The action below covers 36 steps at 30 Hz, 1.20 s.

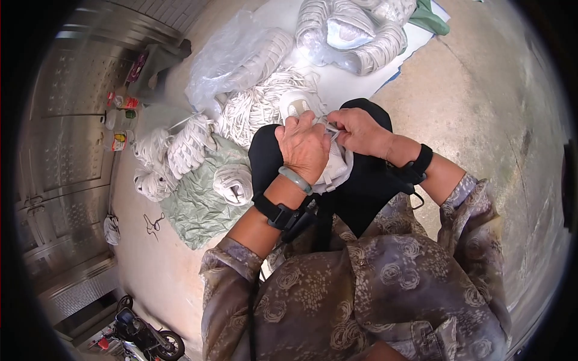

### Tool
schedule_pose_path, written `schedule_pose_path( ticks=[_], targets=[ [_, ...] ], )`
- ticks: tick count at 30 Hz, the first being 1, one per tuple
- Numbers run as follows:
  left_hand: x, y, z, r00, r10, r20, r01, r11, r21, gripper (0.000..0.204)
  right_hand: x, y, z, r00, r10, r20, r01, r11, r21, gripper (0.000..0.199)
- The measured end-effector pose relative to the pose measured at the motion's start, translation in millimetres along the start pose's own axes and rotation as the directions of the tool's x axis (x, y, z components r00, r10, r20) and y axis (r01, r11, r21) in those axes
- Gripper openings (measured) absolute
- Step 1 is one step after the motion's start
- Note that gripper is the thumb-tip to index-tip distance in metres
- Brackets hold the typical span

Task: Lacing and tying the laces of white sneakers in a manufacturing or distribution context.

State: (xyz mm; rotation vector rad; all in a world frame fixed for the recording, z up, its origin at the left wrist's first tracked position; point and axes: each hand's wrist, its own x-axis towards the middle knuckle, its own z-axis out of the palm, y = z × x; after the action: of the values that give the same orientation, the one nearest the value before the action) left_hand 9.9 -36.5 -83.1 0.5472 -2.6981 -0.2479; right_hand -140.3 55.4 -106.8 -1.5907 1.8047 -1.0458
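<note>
A white sneaker (334, 171) rests on my lap between my knees, its toe pointing away from me. My left hand (304, 144) lies over its upper, fingers curled around the shoe near the lace holes. At the sneaker's right side my right hand (363, 131) is closed in a pinch on a white shoelace (332, 129). My fingers partly cover the lacing, so which holes the lace passes through is hidden. Just beyond the toe lies a loose heap of white shoelaces (265, 102).
Clear plastic bags with stacked white shoes (355, 36) lie on a white sheet ahead. To the left, bundles of white shoes (186, 144) and a rolled white bundle (233, 183) sit by a green plastic sheet (195, 207). A motorcycle (141, 334) stands near metal doors (66, 150).
</note>
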Motion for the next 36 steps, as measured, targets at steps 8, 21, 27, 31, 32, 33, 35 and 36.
schedule_pose_path(
  ticks=[8, 21, 27, 31, 32, 33, 35, 36],
  targets=[
    [15.3, 9.5, 2.7, 0.995, 0.051, 0.089, -0.056, 0.997, 0.051, 0.015, 19.4, 36.0, 30.4, 0.996, 0.093, 0.014, -0.094, 0.962, 0.256, 0.011],
    [-7.1, 1.2, -35.5, 0.966, 0.209, 0.154, -0.206, 0.978, -0.041, 0.018, -5.1, 16.4, 10.4, 0.974, 0.223, 0.039, -0.219, 0.884, 0.412, 0.048],
    [-141.5, -127.1, -92.6, 0.969, -0.113, 0.221, 0.070, 0.979, 0.192, 0.012, -25.2, 7.6, 10.9, 0.955, 0.297, -0.009, -0.269, 0.878, 0.397, 0.069],
    [-263.3, -209.9, -135.5, 0.352, -0.932, 0.089, 0.695, 0.323, 0.643, 0.016, -27.8, -3.6, 5.8, 0.941, 0.339, -0.017, -0.312, 0.884, 0.348, 0.086],
    [-296.4, -218.0, -153.0, 0.230, -0.971, 0.067, 0.647, 0.204, 0.735, 0.023, -27.1, -5.1, 6.2, 0.937, 0.350, 0.006, -0.330, 0.877, 0.351, 0.086],
    [-323.6, -224.0, -166.0, 0.048, -0.998, 0.039, 0.576, 0.059, 0.816, 0.030, -25.8, -5.5, 7.1, 0.930, 0.368, 0.017, -0.351, 0.871, 0.344, 0.086],
    [-359.7, -230.5, -178.7, -0.170, -0.985, -0.017, 0.540, -0.108, 0.835, 0.032, -19.9, -3.2, 9.9, 0.915, 0.403, 0.011, -0.374, 0.838, 0.396, 0.082],
    [-369.2, -230.9, -173.8, -0.158, -0.987, 0.022, 0.535, -0.067, 0.842, 0.031, -16.7, -1.8, 12.6, 0.907, 0.420, 0.012, -0.386, 0.821, 0.420, 0.080]
  ],
)
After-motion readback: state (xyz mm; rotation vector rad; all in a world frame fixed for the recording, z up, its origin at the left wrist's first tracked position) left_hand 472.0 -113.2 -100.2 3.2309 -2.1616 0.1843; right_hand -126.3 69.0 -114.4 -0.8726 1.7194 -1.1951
